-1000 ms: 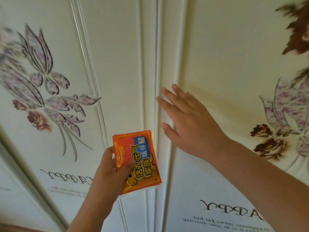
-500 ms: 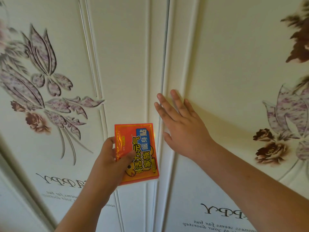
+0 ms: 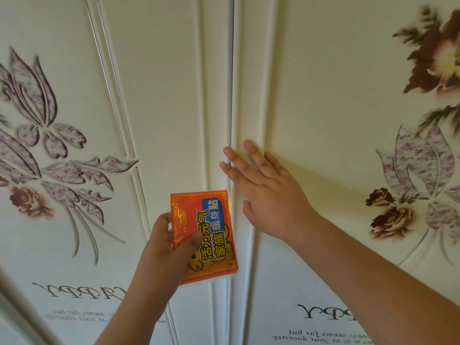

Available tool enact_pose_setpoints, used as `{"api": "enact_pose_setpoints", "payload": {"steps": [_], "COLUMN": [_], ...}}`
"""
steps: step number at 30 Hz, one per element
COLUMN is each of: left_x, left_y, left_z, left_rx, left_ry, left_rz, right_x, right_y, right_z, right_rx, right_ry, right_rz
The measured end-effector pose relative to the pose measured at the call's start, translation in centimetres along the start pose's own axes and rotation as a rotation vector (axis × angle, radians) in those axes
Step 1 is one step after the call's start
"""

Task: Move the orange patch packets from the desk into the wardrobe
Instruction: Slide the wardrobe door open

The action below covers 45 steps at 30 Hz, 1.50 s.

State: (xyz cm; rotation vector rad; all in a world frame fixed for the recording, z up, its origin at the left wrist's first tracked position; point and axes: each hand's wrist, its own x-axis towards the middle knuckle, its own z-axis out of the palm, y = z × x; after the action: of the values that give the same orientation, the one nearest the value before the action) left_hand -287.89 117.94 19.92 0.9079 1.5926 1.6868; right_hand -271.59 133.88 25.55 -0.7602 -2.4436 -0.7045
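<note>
My left hand (image 3: 164, 247) grips a small stack of orange patch packets (image 3: 211, 235) with yellow and blue print, thumb on the front, held up in front of the wardrobe. The wardrobe's two cream doors fill the view and meet at a narrow dark seam (image 3: 232, 100). My right hand (image 3: 266, 192) lies flat with straight, spread fingers on the left edge of the right door (image 3: 323, 108), fingertips at the seam. The left door (image 3: 154, 95) is untouched. The wardrobe's inside is hidden.
Both doors carry raised purple and brown flower patterns (image 3: 49, 168) and mirrored lettering (image 3: 323, 317) low down. A darker strip runs along the lower left corner (image 3: 15, 307).
My right hand has moved from the air onto the right door's edge at the seam. The packets in my left hand have shifted slightly right and nearer the seam.
</note>
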Motion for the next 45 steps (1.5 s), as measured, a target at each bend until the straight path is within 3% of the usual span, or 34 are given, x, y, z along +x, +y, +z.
{"api": "enact_pose_setpoints", "payload": {"steps": [22,45], "left_x": [1.1,-0.2], "left_y": [-0.2,-0.1], "left_z": [4.3,16.9], "left_rx": [0.031,0.074], "left_ry": [-0.005,-0.096], "left_rz": [-0.001,-0.011], "right_x": [-4.6,-13.6], "right_y": [5.0,16.4], "right_z": [-0.8,-1.5], "right_rx": [-0.066,-0.051], "right_ry": [-0.090,-0.027], "right_rz": [0.120,0.197]}}
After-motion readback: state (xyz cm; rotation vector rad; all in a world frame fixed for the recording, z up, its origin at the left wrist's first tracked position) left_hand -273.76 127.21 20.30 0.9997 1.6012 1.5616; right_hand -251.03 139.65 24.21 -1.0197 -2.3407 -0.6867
